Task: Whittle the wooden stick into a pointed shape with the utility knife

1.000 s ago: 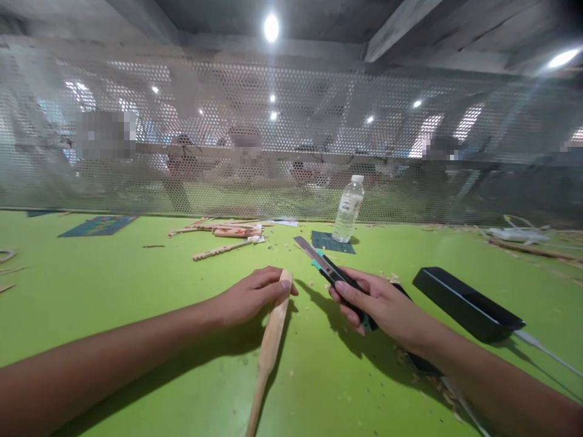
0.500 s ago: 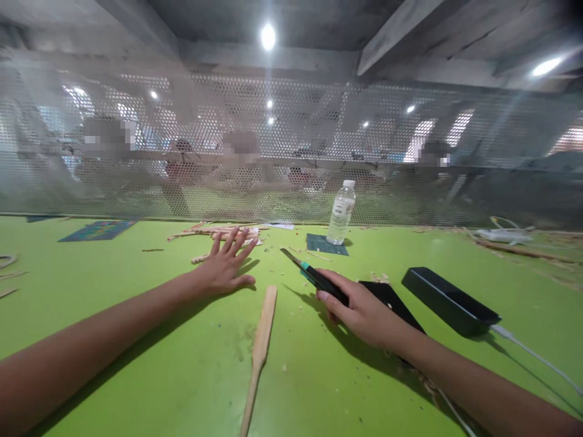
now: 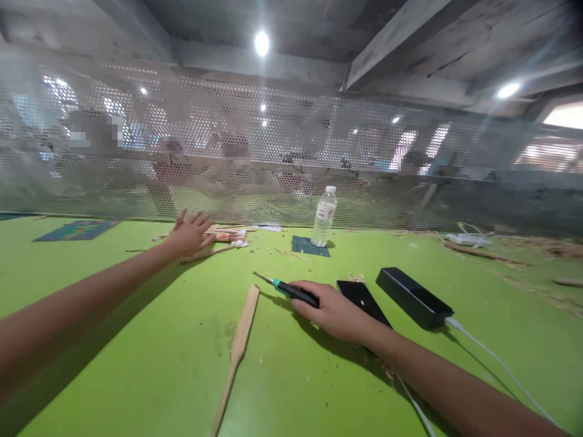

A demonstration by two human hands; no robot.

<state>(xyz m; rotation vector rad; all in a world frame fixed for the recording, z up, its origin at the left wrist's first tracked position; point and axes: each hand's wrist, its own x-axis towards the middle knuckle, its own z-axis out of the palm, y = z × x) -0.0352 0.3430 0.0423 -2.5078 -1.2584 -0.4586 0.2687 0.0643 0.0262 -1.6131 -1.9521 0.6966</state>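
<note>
One cutter (image 3: pixel 291 291) in your R hand (image 3: pixel 330 311), fingers round its handle; prob. light, stiff, blade (image 3: pixel 263 277) brittle, so grip behind teal collar (image 3: pixel 276 283); L hand (image 3: pixel 189 233) fingers spread at wood sticks (image 3: pixel 230 235), contact unclear; wooden paddle (image 3: pixel 244 325) on green table (image 3: pixel 150 364) w/ shavings (image 3: pixel 356 278); perforated screen (image 3: pixel 273 188) behind, concrete ceiling (image 3: pixel 255 70) above

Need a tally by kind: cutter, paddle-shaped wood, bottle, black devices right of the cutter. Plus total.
Cutter: 1
Paddle-shaped wood: 1
Bottle: 1
Black slab plus black box: 2
Total: 5
</note>
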